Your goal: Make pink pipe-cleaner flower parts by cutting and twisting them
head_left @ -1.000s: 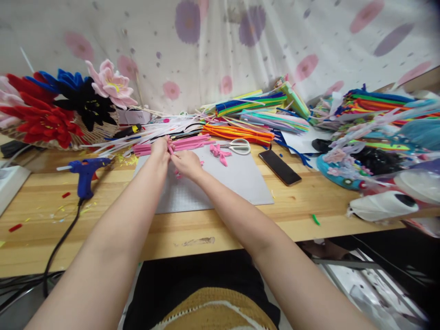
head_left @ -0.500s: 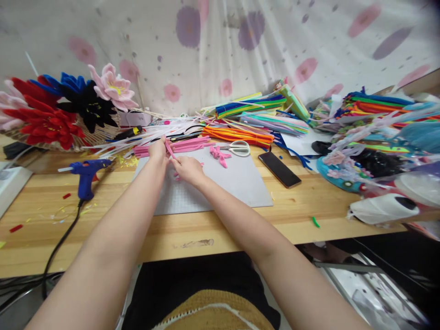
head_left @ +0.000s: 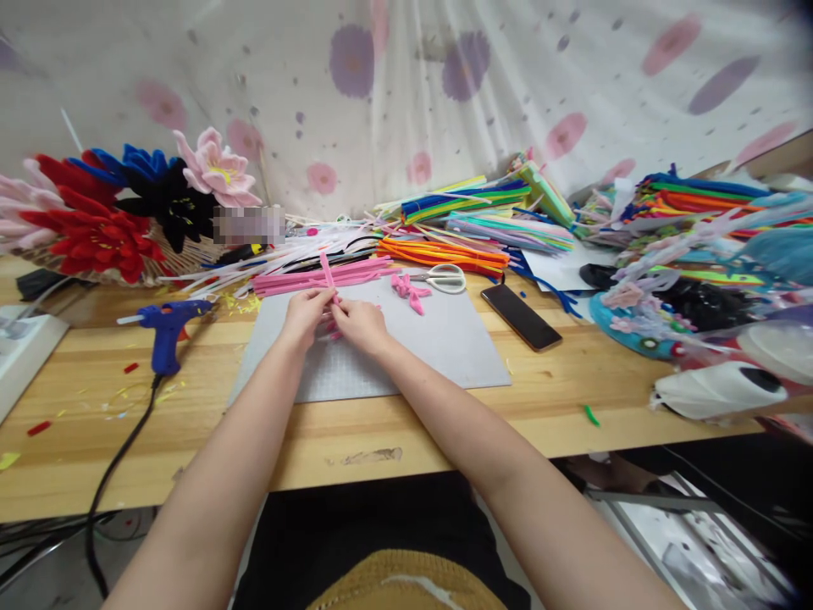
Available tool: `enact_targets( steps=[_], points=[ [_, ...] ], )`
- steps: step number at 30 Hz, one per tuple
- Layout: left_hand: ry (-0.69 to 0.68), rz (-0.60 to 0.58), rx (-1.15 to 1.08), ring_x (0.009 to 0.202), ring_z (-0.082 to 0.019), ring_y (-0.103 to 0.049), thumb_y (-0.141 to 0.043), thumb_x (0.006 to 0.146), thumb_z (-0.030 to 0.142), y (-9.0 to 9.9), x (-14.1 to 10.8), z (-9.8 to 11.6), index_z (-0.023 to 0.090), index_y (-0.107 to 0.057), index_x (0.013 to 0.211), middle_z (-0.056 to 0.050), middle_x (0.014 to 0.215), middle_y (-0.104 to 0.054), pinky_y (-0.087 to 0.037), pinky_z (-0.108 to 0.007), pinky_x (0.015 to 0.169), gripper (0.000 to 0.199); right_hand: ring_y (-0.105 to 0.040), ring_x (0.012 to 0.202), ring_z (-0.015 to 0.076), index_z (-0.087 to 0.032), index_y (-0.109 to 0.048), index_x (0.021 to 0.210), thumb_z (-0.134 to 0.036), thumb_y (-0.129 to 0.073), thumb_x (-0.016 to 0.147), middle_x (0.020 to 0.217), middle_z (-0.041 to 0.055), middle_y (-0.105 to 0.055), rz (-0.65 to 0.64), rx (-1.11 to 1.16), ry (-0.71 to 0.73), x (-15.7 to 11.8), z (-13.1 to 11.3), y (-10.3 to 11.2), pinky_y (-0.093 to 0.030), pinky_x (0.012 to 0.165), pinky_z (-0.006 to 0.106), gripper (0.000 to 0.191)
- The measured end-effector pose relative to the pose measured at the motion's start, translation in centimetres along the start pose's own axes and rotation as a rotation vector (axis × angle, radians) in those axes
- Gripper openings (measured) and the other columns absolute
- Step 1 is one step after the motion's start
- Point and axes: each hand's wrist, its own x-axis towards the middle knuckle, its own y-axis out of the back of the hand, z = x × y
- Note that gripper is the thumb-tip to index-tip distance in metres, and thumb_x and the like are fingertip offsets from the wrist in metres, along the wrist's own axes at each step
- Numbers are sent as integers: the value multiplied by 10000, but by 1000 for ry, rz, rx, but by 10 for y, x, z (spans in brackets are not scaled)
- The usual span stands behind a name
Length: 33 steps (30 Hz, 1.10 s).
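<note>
Both hands meet above the left part of a grey cutting mat (head_left: 438, 352). My left hand (head_left: 309, 313) is closed on a pink pipe cleaner (head_left: 326, 269), which sticks up past the fingertips. My right hand (head_left: 360, 324) pinches the same piece near its lower end. Under the hands, more pink pieces (head_left: 331, 334) show in part on the mat. Just beyond them lies a bundle of pink pipe cleaners (head_left: 285, 282). To the right are a bent pink pipe cleaner piece (head_left: 412, 293) and scissors (head_left: 447, 279) with pale handles.
A blue glue gun (head_left: 166, 335) stands at left, its cord crossing the table edge. Fuzzy flowers (head_left: 105, 241) fill the back left. Pipe cleaner bundles (head_left: 445, 254) line the back. A phone (head_left: 521, 316) lies right of the mat; bagged craft items (head_left: 724, 385) crowd the far right.
My hands have come slightly nearer and to the right, with the left wrist lower. The pink pipe cleaner now stands more upright between them. The whole view has shifted a little.
</note>
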Motion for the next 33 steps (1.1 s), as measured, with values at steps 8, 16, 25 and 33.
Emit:
enact_targets(
  steps=[8, 16, 25, 33],
  points=[
    [3, 211, -231, 473, -98, -574, -546, 722, 104, 9, 5, -10, 127, -530, 639, -3, 501, -572, -427, -170, 445, 87, -627, 792, 196, -203, -678, 910, -396, -349, 901, 878, 80, -704, 51, -166, 162, -10, -5, -14, -393, 681, 285, 381],
    [-72, 275, -232, 466, -95, -569, -519, 720, 85, 35, 20, -9, 134, -517, 611, 9, 463, -536, -480, -183, 484, 120, -549, 733, 131, -208, -638, 888, -331, -513, 836, 828, 16, -639, 151, 37, 85, 11, 46, 15, -353, 633, 241, 183],
    [3, 183, -215, 463, -104, -556, -509, 724, 104, 25, 6, -12, 141, -503, 662, 27, 475, -509, -477, -204, 464, 72, -517, 810, 138, -173, -633, 783, -177, -549, 783, 873, 32, -568, 108, 107, 182, 28, 64, 5, -381, 740, 265, 84],
    [-18, 233, -210, 396, -64, -438, -509, 709, 99, 28, 6, -10, 153, -483, 648, 49, 490, -470, -391, -178, 395, 86, -509, 805, 138, -171, -616, 795, -186, -539, 764, 864, 27, -593, 153, 128, 194, 17, 75, 15, -380, 751, 273, 84]
  ],
)
